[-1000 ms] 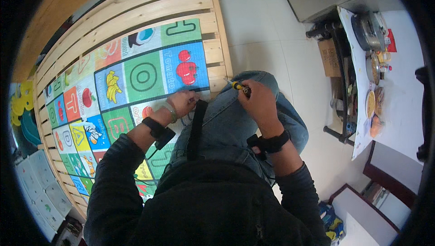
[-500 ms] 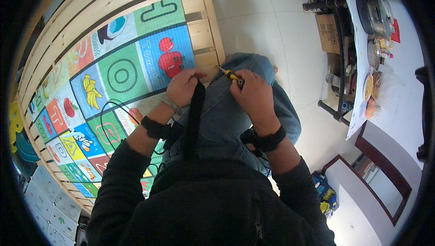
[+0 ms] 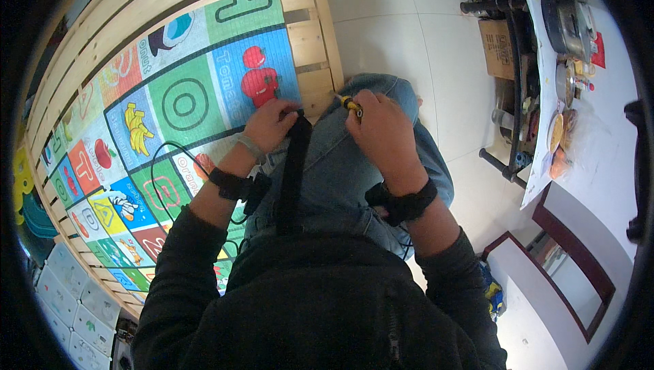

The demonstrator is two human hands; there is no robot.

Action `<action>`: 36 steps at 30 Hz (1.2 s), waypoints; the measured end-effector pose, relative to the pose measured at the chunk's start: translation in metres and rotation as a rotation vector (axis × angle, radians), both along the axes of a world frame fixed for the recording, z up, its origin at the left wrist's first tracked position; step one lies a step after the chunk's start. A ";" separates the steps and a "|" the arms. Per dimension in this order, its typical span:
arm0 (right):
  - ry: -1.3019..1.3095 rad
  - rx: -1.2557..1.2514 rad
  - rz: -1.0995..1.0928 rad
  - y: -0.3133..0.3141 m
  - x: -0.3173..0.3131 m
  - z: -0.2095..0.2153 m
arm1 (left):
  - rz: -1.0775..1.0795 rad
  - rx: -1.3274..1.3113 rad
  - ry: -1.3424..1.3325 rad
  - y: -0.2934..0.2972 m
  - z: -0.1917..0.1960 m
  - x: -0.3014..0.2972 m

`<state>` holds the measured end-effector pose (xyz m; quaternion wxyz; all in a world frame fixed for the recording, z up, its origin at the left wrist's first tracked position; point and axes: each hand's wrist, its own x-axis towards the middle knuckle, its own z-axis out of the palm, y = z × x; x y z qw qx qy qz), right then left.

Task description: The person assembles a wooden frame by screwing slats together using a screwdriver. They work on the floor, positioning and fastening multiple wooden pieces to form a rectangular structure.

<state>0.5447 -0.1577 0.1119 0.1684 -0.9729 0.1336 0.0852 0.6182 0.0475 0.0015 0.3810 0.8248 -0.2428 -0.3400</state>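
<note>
Right hand (image 3: pixel 385 132) wrapped round a yellow tool (image 3: pixel 350 105), left hand (image 3: pixel 268 126) curled by a strap (image 3: pixel 293 172), hold unclear; bright mat (image 3: pixel 157 87) on slatted bed (image 3: pixel 306 42), pale tiles (image 3: pixel 381 33) beside

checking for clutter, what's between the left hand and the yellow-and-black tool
In the head view: a black strap, a wooden slat and the jeans, between left hand and yellow-and-black tool.

Slatted frame (image 3: pixel 308 44) to your left — mat (image 3: pixel 184 101) on it. Strap (image 3: pixel 293 172) over your lap (image 3: pixel 340 172), left hand (image 3: pixel 268 126) at its far end; tool (image 3: pixel 351 105) in your right hand (image 3: pixel 383 130). Far right — table (image 3: pixel 603 128), pot (image 3: pixel 564 27) on it, box (image 3: pixel 496 49) just left of table.
</note>
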 end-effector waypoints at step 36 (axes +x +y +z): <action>0.345 -0.103 0.251 -0.021 0.047 0.016 | -0.155 -0.117 -0.258 -0.093 0.027 0.021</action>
